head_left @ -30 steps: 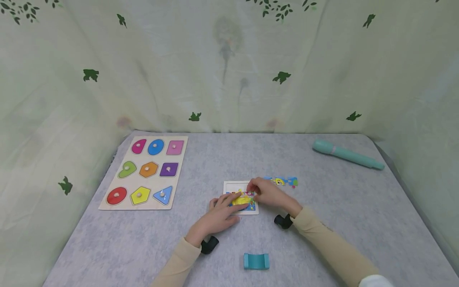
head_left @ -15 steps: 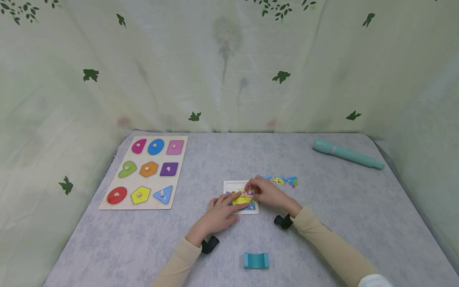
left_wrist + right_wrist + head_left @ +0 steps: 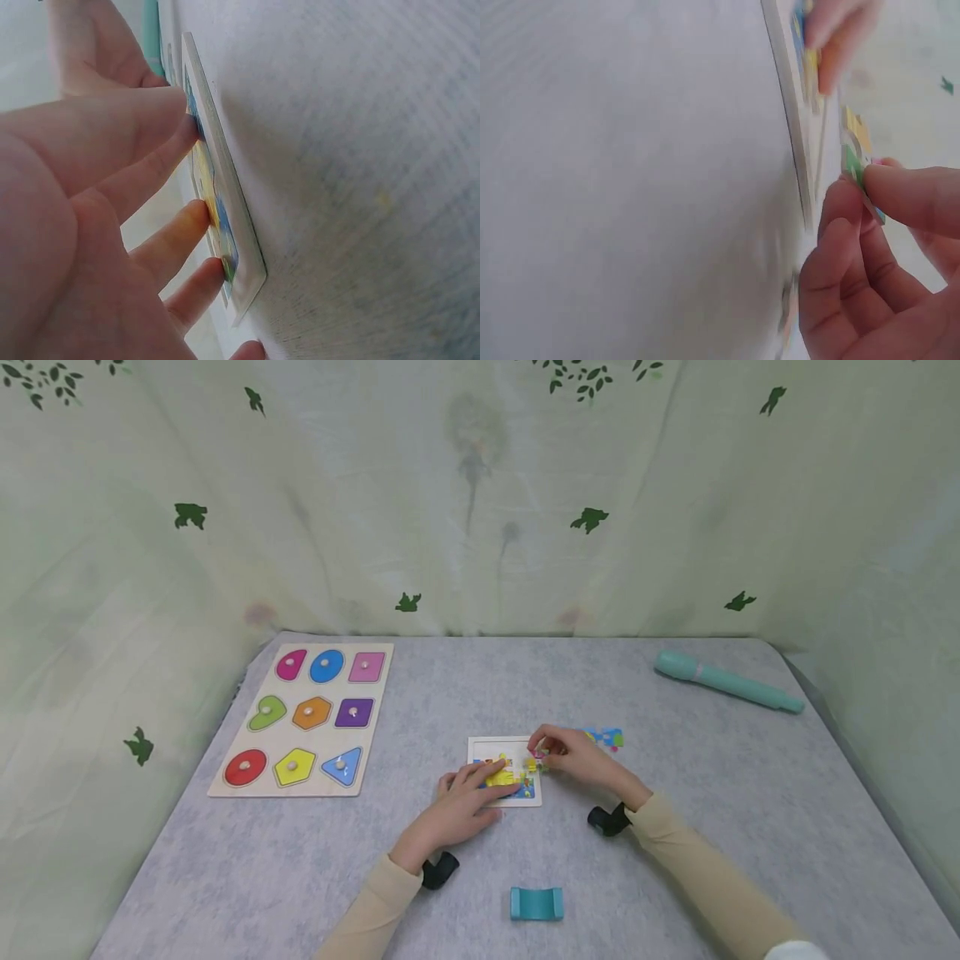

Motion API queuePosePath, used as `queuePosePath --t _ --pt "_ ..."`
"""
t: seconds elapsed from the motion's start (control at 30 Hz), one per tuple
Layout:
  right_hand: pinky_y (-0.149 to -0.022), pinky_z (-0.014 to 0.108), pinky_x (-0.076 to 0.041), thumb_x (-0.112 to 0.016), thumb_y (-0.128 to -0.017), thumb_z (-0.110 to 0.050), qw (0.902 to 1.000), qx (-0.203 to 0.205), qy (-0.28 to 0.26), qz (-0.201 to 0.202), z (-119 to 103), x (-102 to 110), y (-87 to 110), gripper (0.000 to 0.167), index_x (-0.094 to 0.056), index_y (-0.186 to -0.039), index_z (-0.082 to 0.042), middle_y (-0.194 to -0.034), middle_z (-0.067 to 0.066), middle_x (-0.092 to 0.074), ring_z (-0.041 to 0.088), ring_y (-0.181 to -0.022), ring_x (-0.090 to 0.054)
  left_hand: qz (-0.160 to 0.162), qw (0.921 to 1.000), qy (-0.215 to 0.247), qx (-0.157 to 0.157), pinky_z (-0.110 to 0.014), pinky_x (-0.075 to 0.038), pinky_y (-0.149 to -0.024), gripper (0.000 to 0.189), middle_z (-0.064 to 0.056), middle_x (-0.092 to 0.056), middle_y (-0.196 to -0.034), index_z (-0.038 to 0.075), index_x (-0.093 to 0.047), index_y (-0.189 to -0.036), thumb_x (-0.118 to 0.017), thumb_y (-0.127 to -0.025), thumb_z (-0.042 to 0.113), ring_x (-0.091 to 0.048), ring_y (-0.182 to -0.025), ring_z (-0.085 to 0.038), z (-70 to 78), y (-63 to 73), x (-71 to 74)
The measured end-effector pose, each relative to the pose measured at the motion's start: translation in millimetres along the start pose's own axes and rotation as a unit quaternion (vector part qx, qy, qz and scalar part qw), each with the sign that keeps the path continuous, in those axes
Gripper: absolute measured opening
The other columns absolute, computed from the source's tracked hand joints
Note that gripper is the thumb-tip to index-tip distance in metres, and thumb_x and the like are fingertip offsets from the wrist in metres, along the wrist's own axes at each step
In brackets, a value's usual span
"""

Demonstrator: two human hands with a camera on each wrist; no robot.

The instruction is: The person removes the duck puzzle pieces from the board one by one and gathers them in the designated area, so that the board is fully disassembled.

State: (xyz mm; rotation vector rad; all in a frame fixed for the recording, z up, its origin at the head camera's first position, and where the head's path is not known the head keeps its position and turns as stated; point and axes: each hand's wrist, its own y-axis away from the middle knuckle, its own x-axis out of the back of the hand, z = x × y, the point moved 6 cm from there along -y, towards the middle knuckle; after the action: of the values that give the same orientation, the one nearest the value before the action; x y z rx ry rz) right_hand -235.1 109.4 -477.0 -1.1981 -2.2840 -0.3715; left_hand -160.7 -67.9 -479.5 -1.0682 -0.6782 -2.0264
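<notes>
A small jigsaw puzzle in a white frame (image 3: pixel 507 803) lies at the middle of the table. My left hand (image 3: pixel 457 812) rests on it with spread fingers; in the left wrist view, fingertips of the left hand (image 3: pixel 127 187) touch the picture pieces. Just over the frame's right edge, my right hand (image 3: pixel 576 755) pinches a puzzle piece (image 3: pixel 855 156) between thumb and fingers. That piece shows green and yellow in the right wrist view, lifted off the board. Behind the right hand lie loose puzzle pieces (image 3: pixel 609 737), partly hidden by it.
A wooden shape board (image 3: pixel 300 739) with coloured knobbed shapes lies at the left. At the back right is a long teal stick-like object (image 3: pixel 727 682). A small teal curved holder (image 3: pixel 536 904) sits near the front. Patterned fabric walls (image 3: pixel 480 527) surround the table.
My right hand has lifted the puzzle piece out of the frame and moved a little to the right with it. The left hand stays in place on the puzzle.
</notes>
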Motion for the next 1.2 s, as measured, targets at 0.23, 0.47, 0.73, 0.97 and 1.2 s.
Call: queuePosePath --t 0.23,0.47,0.73,0.97,1.2 --pt "-0.057 0.029 -0.044 -0.059 -0.088 0.001 0.9990 -0.029 -0.026 0.020 26 34 27.7 0.017 -0.063 -0.102 -0.006 -0.087 0.005 -0.059 0.018 -0.066 -0.049 0.005 1.0000 0.003 -0.003 -0.061 -0.019 -0.098 0.041 -0.005 -0.027 -0.155 0.024 -0.053 -0.139 -0.055 -0.098 0.025 -0.021 -0.138 -0.033 -0.6 0.1 0.1" --pt "-0.059 0.029 -0.045 -0.059 -0.088 0.001 0.9957 -0.079 -0.001 0.049 48 63 56.0 0.015 -0.064 -0.102 -0.005 -0.085 0.006 -0.058 0.017 -0.067 -0.051 0.005 1.0000 0.006 -0.005 -0.061 -0.019 -0.098 0.041 -0.005 -0.027 -0.154 0.023 -0.053 -0.139 -0.054 -0.098 0.024 -0.021 -0.138 -0.033 -0.3 0.6 0.9" --pt "-0.061 0.032 -0.046 -0.058 -0.089 0.000 0.9914 -0.116 0.025 0.055 57 72 65.4 0.015 -0.066 -0.101 -0.005 -0.092 0.008 -0.057 0.020 -0.074 -0.051 0.006 0.9999 0.007 -0.007 -0.061 -0.019 -0.098 0.041 -0.005 -0.027 -0.154 0.022 -0.054 -0.139 -0.055 -0.098 0.024 -0.021 -0.137 -0.034 -0.2 0.4 0.7" --pt "-0.063 0.033 -0.046 -0.058 -0.089 0.003 0.9898 -0.116 0.066 0.049 52 69 64.0 0.017 -0.066 -0.099 -0.007 -0.094 0.008 -0.057 0.021 -0.076 -0.052 0.009 0.9999 0.009 -0.009 -0.060 -0.019 -0.097 0.040 -0.005 -0.028 -0.154 0.022 -0.054 -0.138 -0.055 -0.098 0.023 -0.022 -0.137 -0.034 -0.1 1.1 0.6" --pt "-0.065 0.034 -0.043 -0.058 -0.087 0.007 0.9848 -0.069 0.153 0.044 41 66 62.5 0.020 -0.065 -0.099 -0.007 -0.087 0.006 -0.054 0.020 -0.075 -0.050 0.010 0.9999 0.010 -0.010 -0.061 -0.018 -0.098 0.041 -0.006 -0.027 -0.154 0.021 -0.054 -0.138 -0.055 -0.098 0.024 -0.021 -0.137 -0.034 0.0 0.9 0.5"
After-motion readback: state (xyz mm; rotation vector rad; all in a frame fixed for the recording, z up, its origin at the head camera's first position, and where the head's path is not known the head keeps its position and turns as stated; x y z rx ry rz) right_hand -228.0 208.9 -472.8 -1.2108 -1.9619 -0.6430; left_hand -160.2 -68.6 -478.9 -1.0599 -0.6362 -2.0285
